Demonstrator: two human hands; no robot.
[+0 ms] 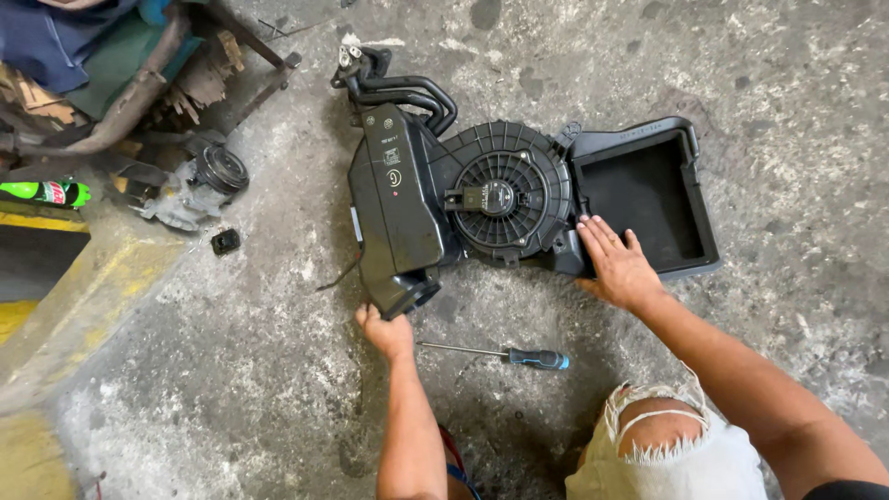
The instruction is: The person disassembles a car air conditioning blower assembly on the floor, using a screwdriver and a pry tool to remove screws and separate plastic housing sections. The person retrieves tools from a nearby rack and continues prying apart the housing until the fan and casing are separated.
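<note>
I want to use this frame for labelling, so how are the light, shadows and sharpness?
Head view: even daylight, soft short shadows under the black blower housing and the screwdriver; both the left hand and the right hand are sharp; faint sheen on the housing, no harsh glare; slight wide-angle stretch towards the edges.

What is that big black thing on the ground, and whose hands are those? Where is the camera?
The camera sits on a person's head and looks down, so the arms are that person's own. On the concrete floor lies a black plastic blower unit with a round fan in the middle and bent pipes at its far end. The left hand grips its near end. The right hand lies flat, fingers spread, on its edge beside an open box-shaped part. A screwdriver lies on the floor between the arms, held by nobody.
</note>
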